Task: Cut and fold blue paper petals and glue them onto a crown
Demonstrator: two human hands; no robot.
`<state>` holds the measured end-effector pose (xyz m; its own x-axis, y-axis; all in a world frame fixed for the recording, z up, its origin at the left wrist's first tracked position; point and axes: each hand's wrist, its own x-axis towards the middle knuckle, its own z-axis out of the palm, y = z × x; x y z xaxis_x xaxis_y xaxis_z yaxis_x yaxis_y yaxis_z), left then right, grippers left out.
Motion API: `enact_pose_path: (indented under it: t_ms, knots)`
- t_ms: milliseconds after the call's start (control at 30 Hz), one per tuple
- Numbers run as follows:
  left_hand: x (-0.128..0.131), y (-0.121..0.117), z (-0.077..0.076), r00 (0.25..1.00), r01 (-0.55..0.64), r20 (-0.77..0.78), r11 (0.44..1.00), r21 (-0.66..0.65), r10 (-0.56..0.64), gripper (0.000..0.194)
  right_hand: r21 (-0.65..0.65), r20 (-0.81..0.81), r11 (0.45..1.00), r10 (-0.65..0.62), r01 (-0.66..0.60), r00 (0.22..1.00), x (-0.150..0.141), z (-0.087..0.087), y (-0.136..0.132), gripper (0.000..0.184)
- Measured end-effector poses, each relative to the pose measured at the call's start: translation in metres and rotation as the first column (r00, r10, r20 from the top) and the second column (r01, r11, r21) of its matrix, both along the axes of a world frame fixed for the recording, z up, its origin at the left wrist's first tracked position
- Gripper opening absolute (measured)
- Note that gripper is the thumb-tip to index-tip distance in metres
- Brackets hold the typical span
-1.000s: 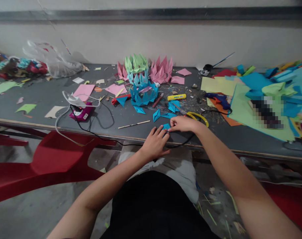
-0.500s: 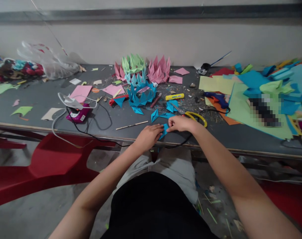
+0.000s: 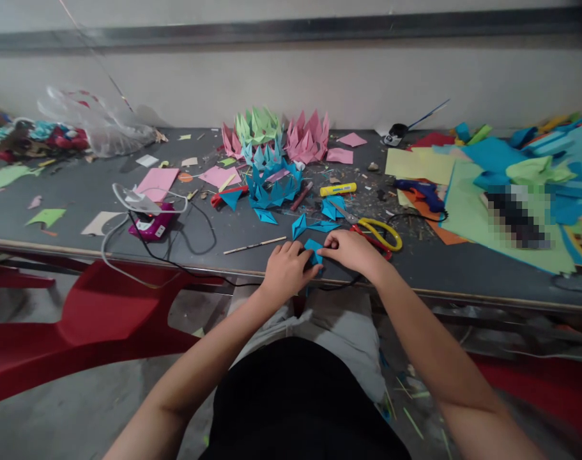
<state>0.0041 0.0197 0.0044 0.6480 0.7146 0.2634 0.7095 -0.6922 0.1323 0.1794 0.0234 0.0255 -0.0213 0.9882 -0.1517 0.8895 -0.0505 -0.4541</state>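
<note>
A small piece of folded blue paper (image 3: pixel 313 245) lies near the table's front edge between my hands. My left hand (image 3: pixel 287 268) is closed on its left side, fingers bent and thumb at the lower edge. From the right, my right hand (image 3: pixel 351 249) pinches the paper between thumb and curled fingers. Just beyond are folded blue pieces (image 3: pixel 299 226) and another blue piece (image 3: pixel 333 207). Scissors (image 3: pixel 381 233) with yellow and red handles rest beside my right hand. Farther back stands a ring of pointed blue folded paper (image 3: pixel 274 185).
Pink folded paper (image 3: pixel 308 137) and green folded paper (image 3: pixel 258 124) stand at the back. A yellow tube (image 3: pixel 338 189), a wooden stick (image 3: pixel 255 245), a purple power socket (image 3: pixel 151 223) and a blue glue gun (image 3: pixel 422 193) lie around. Coloured sheets (image 3: pixel 463 217) cover the right side.
The blue paper shows more between my hands. My left thumb has spread down along its lower edge, and my right hand has shifted slightly, uncovering more of the scissors' handles.
</note>
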Motion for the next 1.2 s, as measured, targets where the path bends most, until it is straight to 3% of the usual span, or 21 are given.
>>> enact_pose_path:
  t_ms: [200, 333, 600, 767, 933, 1200]
  knots:
    - [0.005, 0.01, 0.007, 0.998, -0.061, -0.015, 0.994, -0.094, 0.06, 0.021, -0.018, -0.033, 0.999, 0.048, -0.049, 0.998, -0.006, -0.003, 0.005, 0.012]
    - [0.004, 0.032, 0.014, 0.999, 0.024, 0.025, 0.982, -0.186, -0.019, 0.029, -0.029, -0.063, 0.999, 0.043, -0.045, 0.997, -0.006, -0.001, 0.011, 0.025]
    - [0.015, 0.055, 0.03, 0.996, -0.067, -0.079, 0.875, -0.48, 0.034, 0.038, -0.064, -0.049, 0.986, 0.152, -0.155, 0.987, -0.006, 0.003, 0.021, 0.046]
    - [0.012, 0.059, 0.029, 0.998, -0.04, -0.064, 0.848, -0.528, 0.007, 0.019, -0.081, -0.129, 0.972, 0.209, -0.221, 0.969, -0.004, 0.005, 0.021, 0.036]
    - [0.001, 0.055, 0.022, 0.999, 0.031, 0.041, 0.835, -0.549, -0.011, 0.013, 0.001, -0.217, 0.956, 0.287, -0.294, 0.933, 0.001, 0.0, 0.018, 0.023]
    - [-0.008, 0.056, 0.015, 0.982, 0.132, 0.188, 0.8, -0.585, -0.025, 0.012, 0.219, -0.344, 0.927, 0.366, -0.305, 0.865, 0.01, -0.027, 0.019, 0.017]
